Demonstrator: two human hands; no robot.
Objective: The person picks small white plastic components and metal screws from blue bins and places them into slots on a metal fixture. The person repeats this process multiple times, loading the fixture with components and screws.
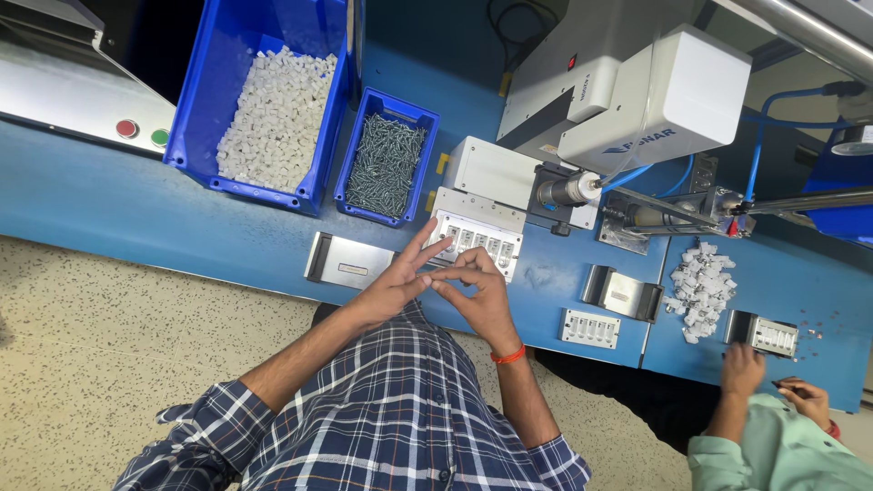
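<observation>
My left hand (pixel 393 284) reaches over the blue bench edge with its fingers spread, the index finger pointing up over a white fixture (pixel 476 238) that has a row of several slots with white pieces in them. My right hand (pixel 479 293), with an orange band at the wrist, is curled beside it. Its fingertips pinch together against the left hand's fingertips just in front of the fixture. Whether something small sits in that pinch is too small to tell.
A big blue bin of white plastic pieces (pixel 273 118) and a small blue bin of screws (pixel 386 165) stand at the back left. A metal plate (pixel 350 262) lies left of my hands. A white machine (pixel 637 95) is behind. A co-worker's hands (pixel 744 368) work by a pile of white pieces (pixel 702 286).
</observation>
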